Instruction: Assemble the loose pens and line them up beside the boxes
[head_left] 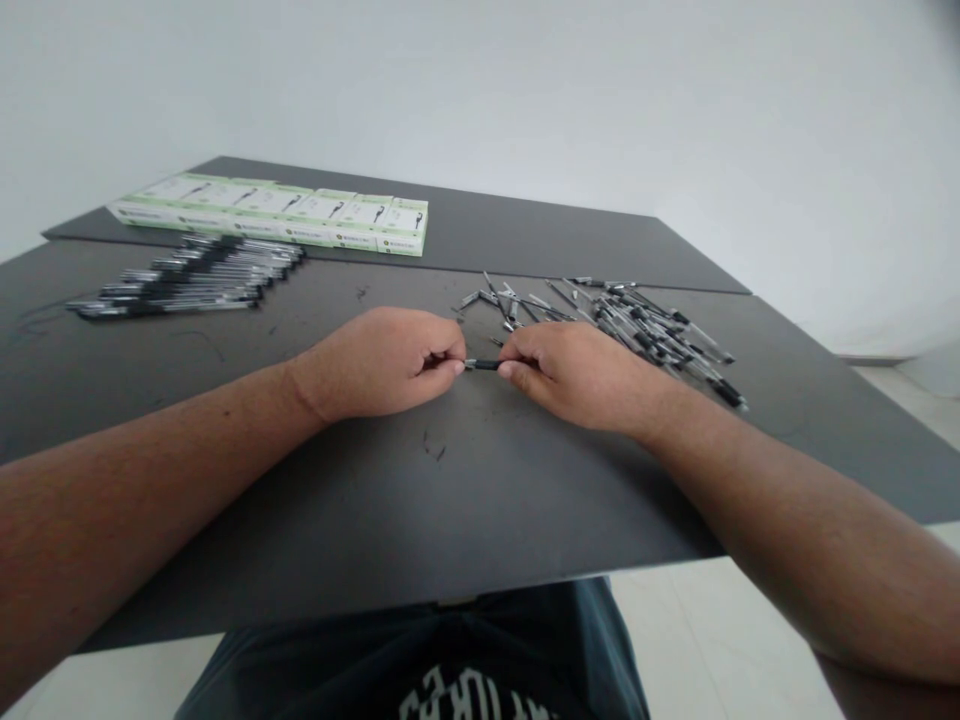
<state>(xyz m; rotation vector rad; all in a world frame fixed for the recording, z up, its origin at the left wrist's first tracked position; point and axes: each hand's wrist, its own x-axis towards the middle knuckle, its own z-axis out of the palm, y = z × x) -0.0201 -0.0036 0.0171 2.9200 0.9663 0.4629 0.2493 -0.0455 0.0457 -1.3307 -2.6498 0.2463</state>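
Between my two hands, just above the grey table (375,520), is a pen (484,365) with a black grip and a silvery tip section. My left hand (397,360) pinches its left end between thumb and fingers. The right end sits in the pinch of my right hand (566,365). Both fists hide the ends of the pen, so whether it is in one piece cannot be seen. Close behind my right hand lie loose pen parts (510,303), among them thin refills and short tips.
A heap of clear and black pen barrels (652,330) lies right of the parts. Several pens in a row (195,275) lie at the left. White and green boxes (300,215) stand side by side behind them. A pale wall (525,100) rises behind the table.
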